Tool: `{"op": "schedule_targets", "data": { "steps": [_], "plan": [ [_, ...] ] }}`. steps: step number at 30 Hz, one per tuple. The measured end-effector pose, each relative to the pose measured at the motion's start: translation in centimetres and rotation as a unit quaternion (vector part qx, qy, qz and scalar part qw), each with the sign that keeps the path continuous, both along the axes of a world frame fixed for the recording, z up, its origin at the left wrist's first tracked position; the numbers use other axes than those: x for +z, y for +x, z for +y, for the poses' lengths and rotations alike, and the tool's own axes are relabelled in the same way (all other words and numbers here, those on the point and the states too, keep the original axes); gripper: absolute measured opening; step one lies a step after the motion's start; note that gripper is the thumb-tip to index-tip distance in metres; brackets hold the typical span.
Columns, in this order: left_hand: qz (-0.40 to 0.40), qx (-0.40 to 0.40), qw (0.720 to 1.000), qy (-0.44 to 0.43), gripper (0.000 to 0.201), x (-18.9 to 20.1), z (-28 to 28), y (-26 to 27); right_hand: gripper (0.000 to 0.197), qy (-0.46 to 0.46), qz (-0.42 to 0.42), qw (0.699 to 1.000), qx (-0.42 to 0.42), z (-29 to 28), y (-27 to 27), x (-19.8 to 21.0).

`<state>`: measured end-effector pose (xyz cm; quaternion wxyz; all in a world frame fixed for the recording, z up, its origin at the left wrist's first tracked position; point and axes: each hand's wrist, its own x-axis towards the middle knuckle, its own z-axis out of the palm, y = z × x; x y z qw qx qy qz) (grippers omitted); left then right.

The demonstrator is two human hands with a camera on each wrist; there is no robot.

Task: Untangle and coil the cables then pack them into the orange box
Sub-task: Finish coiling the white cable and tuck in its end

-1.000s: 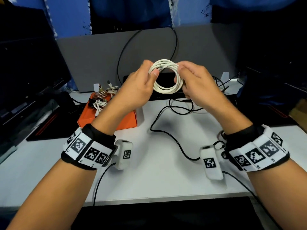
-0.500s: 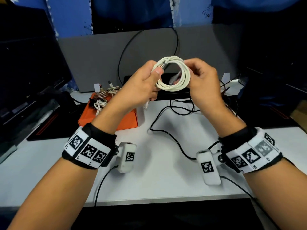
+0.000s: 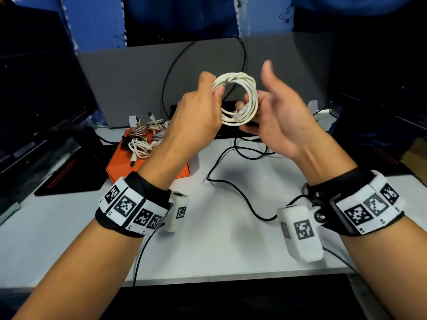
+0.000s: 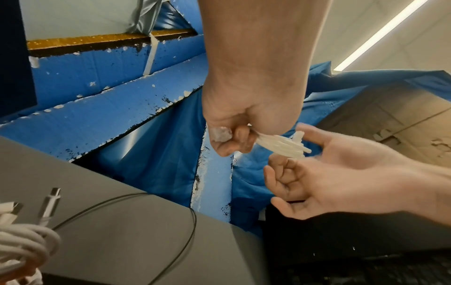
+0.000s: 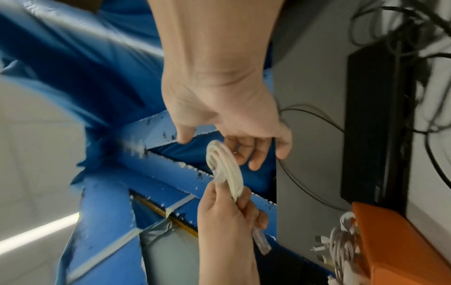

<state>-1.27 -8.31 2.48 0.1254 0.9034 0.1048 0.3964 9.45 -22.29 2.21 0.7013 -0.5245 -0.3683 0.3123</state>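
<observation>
white surface (image 3: 219, 245), orange box (image 3: 120, 162) at its back left holding loose cables (image 3: 141, 144). left hand (image 3: 196, 116) pinches white coiled cable (image 3: 240, 98) raised above surface; right hand (image 3: 282, 112) fingers spread loose just beside coil, gripping nothing.

No readable text, brand or number in any view. Only markings: black-and-white square fiducial codes on the left wristband (image 3: 131, 207), the right wristband (image 3: 369, 210), and one each on the left wrist camera housing (image 3: 178, 212) and right wrist camera housing (image 3: 300, 232). Patterns, not legible characters.
</observation>
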Motion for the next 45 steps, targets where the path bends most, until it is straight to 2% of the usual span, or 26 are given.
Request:
{"op": "schedule_targets", "data": {
  "steps": [2,3,5,8,11,14,16,21,26,29,31,33,35,38,43,45],
  "plan": [
    [-0.002,0.002,1.0,0.013,0.028,0.0,-0.4,0.1,0.023,-0.043,-0.119,0.99,-0.055,0.4,-0.3,-0.3],
    [-0.009,-0.009,1.0,0.009,0.027,0.1,-0.4,0.2,0.02,-0.057,-0.154,0.984,-0.076,0.5,-0.3,-0.4],
    [-0.036,-0.045,0.998,-0.021,0.024,0.2,-0.2,0.3,0.021,-0.075,-0.161,0.98,-0.088,0.5,-0.2,-0.5],
    [-0.078,-0.07,0.992,-0.07,0.023,0.0,0.4,0.5,0.001,-0.096,-0.156,0.983,-0.028,-0.4,-0.6,0.1],
    [-0.097,-0.065,0.991,-0.071,0.022,-0.1,0.8,0.5,0.014,-0.12,-0.171,0.977,0.043,-1.1,-0.5,0.3],
    [-0.104,-0.101,0.984,-0.107,0.018,0.3,1.3,0.3,0.011,-0.127,-0.176,0.969,0.116,-1.8,0.0,0.4],
    [-0.123,-0.16,0.959,-0.199,0.013,0.5,1.6,0.4,0.018,-0.114,-0.175,0.967,0.148,-2.0,0.1,0.3],
    [-0.18,-0.273,0.865,-0.381,0.016,0.4,1.2,1.2,0.029,-0.068,-0.104,0.975,0.183,-1.0,-1.1,-0.5],
    [-0.151,-0.373,0.756,-0.517,0.019,0.6,0.7,1.1,0.031,-0.062,-0.091,0.976,0.189,-0.2,-1.5,-1.2],
    [-0.17,-0.35,0.737,-0.553,0.02,1.0,1.0,1.2,0.027,-0.076,-0.131,0.973,0.176,0.0,-1.6,-1.2],
    [-0.184,-0.335,0.723,-0.575,0.021,1.0,1.1,1.4,0.024,-0.089,-0.169,0.973,0.132,0.4,-1.6,-1.3],
    [-0.177,-0.33,0.711,-0.596,0.022,0.8,1.3,1.5,0.025,-0.093,-0.172,0.976,0.093,0.9,-1.6,-1.7],
    [-0.147,-0.331,0.71,-0.603,0.024,0.4,1.6,1.5,0.028,-0.085,-0.123,0.985,0.082,1.2,-1.7,-2.2],
    [-0.121,-0.343,0.732,-0.576,0.027,-0.1,2.0,1.1,0.032,-0.052,-0.031,0.995,0.082,1.5,-1.9,-2.3],
    [-0.143,-0.36,0.813,-0.434,0.041,-1.6,1.9,1.2,0.03,-0.027,0.026,0.998,0.053,1.8,-2.0,-2.1],
    [-0.149,-0.327,0.846,-0.395,0.034,-1.7,1.3,1.4,0.028,-0.031,0.015,0.998,0.052,1.9,-2.0,-2.3]
  ]
}}
